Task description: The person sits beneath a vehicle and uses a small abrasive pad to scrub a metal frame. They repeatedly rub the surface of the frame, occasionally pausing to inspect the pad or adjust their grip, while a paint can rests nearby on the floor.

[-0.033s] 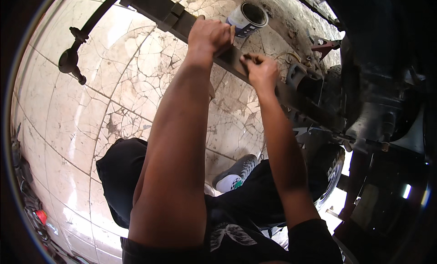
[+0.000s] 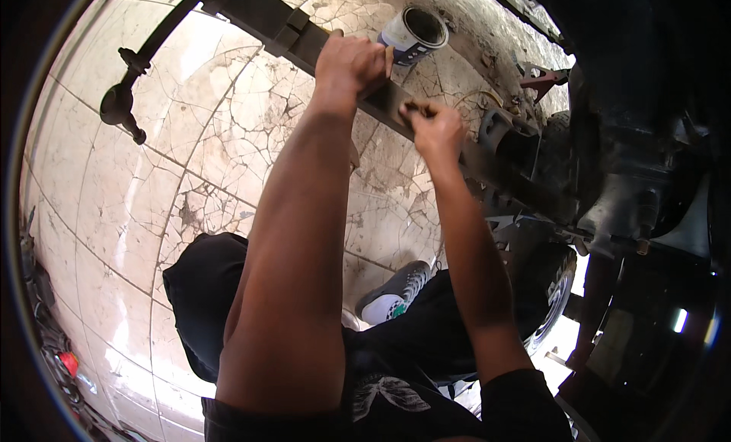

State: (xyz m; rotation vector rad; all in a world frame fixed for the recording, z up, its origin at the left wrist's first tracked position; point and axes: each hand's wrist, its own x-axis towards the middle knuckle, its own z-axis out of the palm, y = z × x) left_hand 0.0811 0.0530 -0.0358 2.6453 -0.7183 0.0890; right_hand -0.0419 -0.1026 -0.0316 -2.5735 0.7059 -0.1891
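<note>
A long dark metal beam [image 2: 387, 102] runs diagonally from the upper left toward the vehicle parts at right. My left hand [image 2: 352, 63] lies over it, fingers curled round its far edge. A small tan edge shows beside those fingers; its kind is unclear. To the right, close above the beam, is my right hand [image 2: 440, 130], its fingers bent and pinched together. Something dark shows at its slightly blurred fingertips, too indistinct to name. Just beyond my left hand stands an open metal can [image 2: 415, 37], white and dark blue outside, with a dark-stained inside.
Cracked pale floor tiles [image 2: 205, 137] lie below. A rod with a ball-shaped joint [image 2: 116, 105] hangs at upper left. Dark vehicle parts [image 2: 624, 191] crowd the right side, with a reddish stand [image 2: 542, 80] behind. A wheel [image 2: 560, 293] is near my right arm.
My right hand has shifted slightly nearer to me along the beam, its fingers lower. My left hand keeps its place.
</note>
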